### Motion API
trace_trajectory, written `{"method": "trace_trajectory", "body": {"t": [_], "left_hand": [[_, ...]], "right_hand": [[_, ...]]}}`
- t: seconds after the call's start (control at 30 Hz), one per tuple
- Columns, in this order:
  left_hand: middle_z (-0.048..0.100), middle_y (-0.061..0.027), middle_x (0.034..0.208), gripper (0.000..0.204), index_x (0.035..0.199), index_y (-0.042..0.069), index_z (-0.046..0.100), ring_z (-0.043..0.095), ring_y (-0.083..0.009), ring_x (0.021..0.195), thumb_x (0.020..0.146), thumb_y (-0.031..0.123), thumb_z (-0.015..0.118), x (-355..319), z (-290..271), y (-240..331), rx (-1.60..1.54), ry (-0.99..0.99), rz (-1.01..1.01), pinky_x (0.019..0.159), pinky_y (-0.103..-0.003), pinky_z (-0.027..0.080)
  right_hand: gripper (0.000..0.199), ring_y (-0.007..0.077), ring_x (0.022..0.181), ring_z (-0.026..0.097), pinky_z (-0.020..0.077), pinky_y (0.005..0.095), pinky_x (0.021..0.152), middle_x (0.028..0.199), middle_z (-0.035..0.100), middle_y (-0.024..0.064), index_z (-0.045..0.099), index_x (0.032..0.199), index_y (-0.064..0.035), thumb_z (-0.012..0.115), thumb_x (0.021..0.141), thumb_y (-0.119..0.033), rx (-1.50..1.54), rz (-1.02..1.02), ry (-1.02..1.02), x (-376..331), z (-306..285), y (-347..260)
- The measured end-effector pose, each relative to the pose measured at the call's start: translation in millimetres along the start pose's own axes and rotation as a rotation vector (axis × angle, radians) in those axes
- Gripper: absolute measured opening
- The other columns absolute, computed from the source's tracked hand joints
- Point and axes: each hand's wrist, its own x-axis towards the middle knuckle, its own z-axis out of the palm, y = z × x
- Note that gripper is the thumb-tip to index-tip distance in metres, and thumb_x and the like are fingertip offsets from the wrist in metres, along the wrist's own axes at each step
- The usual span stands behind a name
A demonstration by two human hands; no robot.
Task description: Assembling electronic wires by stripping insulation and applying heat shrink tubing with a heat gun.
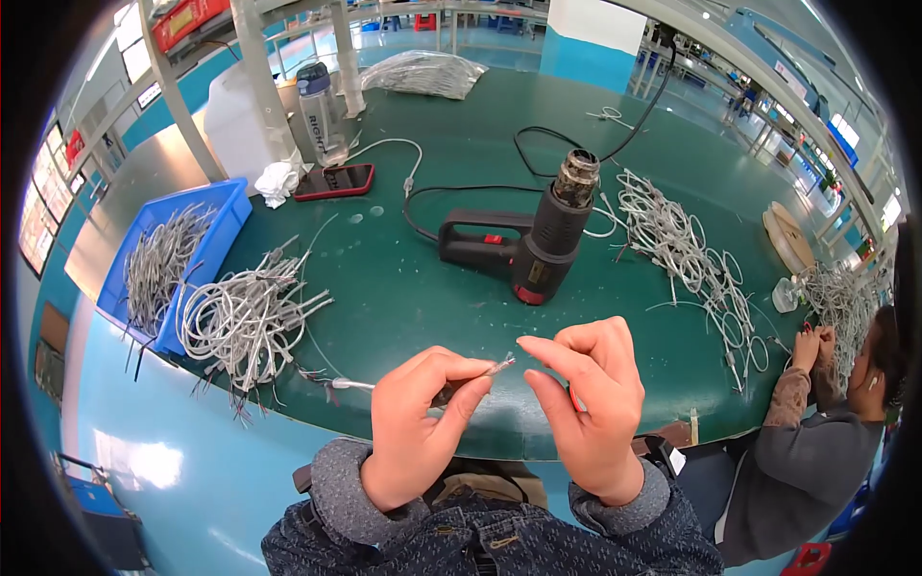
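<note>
My left hand pinches the end of a thin grey cable, its bare tip poking out past my thumb and forefinger. My right hand is just right of that tip, thumb and forefinger apart, almost touching it. Both hands hover over the near edge of the green table. The cable trails left toward a coiled bundle of grey cables.
A black heat gun lies mid-table with its cord. A blue bin of grey cables sits at the left, a loose pile of white cables at the right. A phone and bottle stand behind. Another person works at the right.
</note>
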Motion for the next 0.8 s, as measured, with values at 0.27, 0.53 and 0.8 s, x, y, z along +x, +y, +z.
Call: {"method": "trace_trajectory", "body": {"t": [0.27,0.53,0.8], "left_hand": [[0.06,-0.0088,0.073,0.012,0.091,-0.001,0.064,0.058,-0.0149,0.062,0.079,-0.001,0.065,2,-2,1,0.071,-0.028,0.066,0.054,-0.025,0.045],[0.06,-0.0083,0.07,0.016,0.092,0.0,0.067,0.056,-0.0147,0.058,0.076,-0.001,0.068,-3,-1,7,0.102,-0.017,0.07,0.05,-0.025,0.042],[0.059,-0.0079,0.07,0.017,0.092,0.001,0.068,0.054,-0.0139,0.058,0.075,-0.003,0.068,-12,3,10,0.004,0.052,0.036,0.05,-0.025,0.04]], "right_hand": [[0.032,0.0188,0.072,0.045,0.0347,0.0277,0.056,0.076,0.051,0.0032,0.067,0.092,-0.0057,0.073,0.062,0.004,-0.014,-0.073,0.055,-4,7,5],[0.029,0.0192,0.07,0.045,0.035,0.0282,0.054,0.075,0.053,0.0031,0.064,0.083,-0.0062,0.076,0.058,0.005,0.019,-0.159,0.151,-7,16,5],[0.03,0.0197,0.07,0.048,0.0386,0.0282,0.054,0.077,0.054,0.003,0.063,0.084,-0.0074,0.077,0.06,0.004,0.045,-0.277,0.147,-12,16,3]]}}
